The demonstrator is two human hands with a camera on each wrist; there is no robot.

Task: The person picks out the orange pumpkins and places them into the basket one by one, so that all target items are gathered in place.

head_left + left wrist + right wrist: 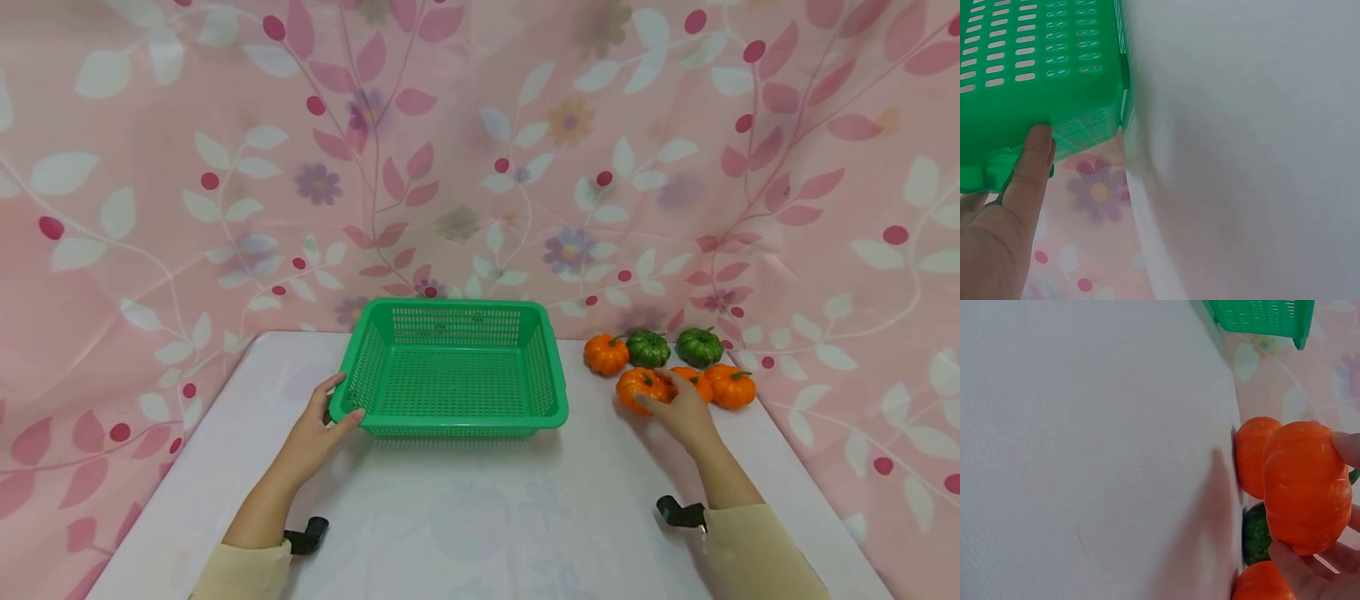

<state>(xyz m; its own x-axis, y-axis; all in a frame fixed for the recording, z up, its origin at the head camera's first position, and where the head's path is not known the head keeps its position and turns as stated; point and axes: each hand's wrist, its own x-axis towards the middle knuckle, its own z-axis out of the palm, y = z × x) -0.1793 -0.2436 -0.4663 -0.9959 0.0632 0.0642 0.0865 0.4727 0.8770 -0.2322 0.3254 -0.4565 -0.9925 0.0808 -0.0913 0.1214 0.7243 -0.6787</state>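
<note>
A green plastic basket [457,422] with slotted walls stands upright on the white table, its inside bare. My left hand [321,429] holds its near left corner, thumb on the front and fingers at the left side. In the left wrist view one digit lies against the basket's wall [1035,103]. On the right, my right hand [686,414] grips a small orange pumpkin [632,385] between thumb and fingers. The right wrist view shows this ribbed pumpkin [1307,484] raised off the table, with its shadow on the cloth.
Around the right hand sit more orange pumpkins, one at the back [606,356] and one at the right [731,387], another partly hidden behind the hand. Two green pumpkins [648,349] [699,347] stand at the back. A floral curtain [480,167] hangs behind the table.
</note>
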